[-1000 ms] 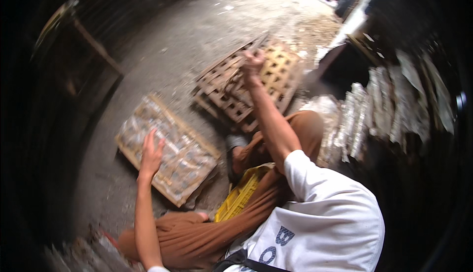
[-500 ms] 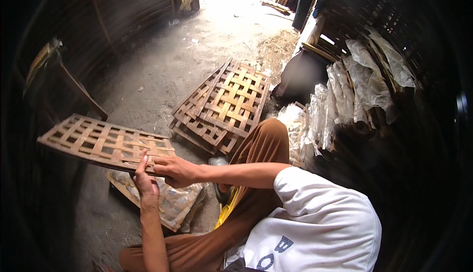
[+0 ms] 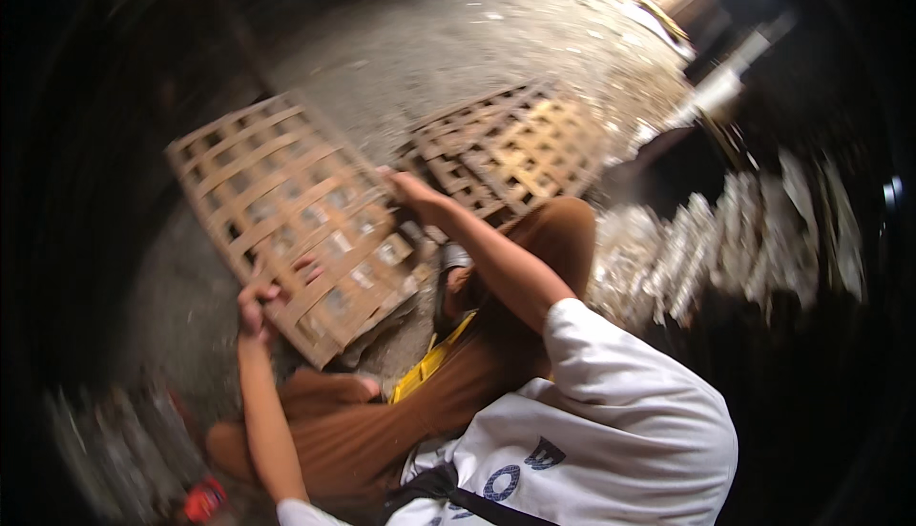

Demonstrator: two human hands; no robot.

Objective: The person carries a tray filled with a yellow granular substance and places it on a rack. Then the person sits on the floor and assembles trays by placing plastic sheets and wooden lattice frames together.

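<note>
A rectangular woven bamboo rack [image 3: 303, 204] with a wooden frame is held up in front of me, tilted, its open lattice facing me. My left hand [image 3: 260, 305] is closed on its near left edge, with fingertips showing through the gaps. My right hand [image 3: 417, 194] is closed around the opposite, right-hand edge. Under the rack's near end lies a flat, plastic-covered bundle [image 3: 384, 339], mostly hidden and blurred. Beyond my right hand, several similar woven racks [image 3: 515, 149] lie stacked on the floor.
My bent knee [image 3: 563, 230] rises close to the stack. Rows of plastic-wrapped sheets [image 3: 735, 249] stand at the right. A yellow strip [image 3: 434, 358] lies beneath my leg. At lower left are blurred upright bundles [image 3: 124, 440] and a red object [image 3: 203, 499].
The rack has turned from nearly flat to tilted, its lattice now facing me. My right hand has moved from beside my left hand to the far right edge. The view has shifted.
</note>
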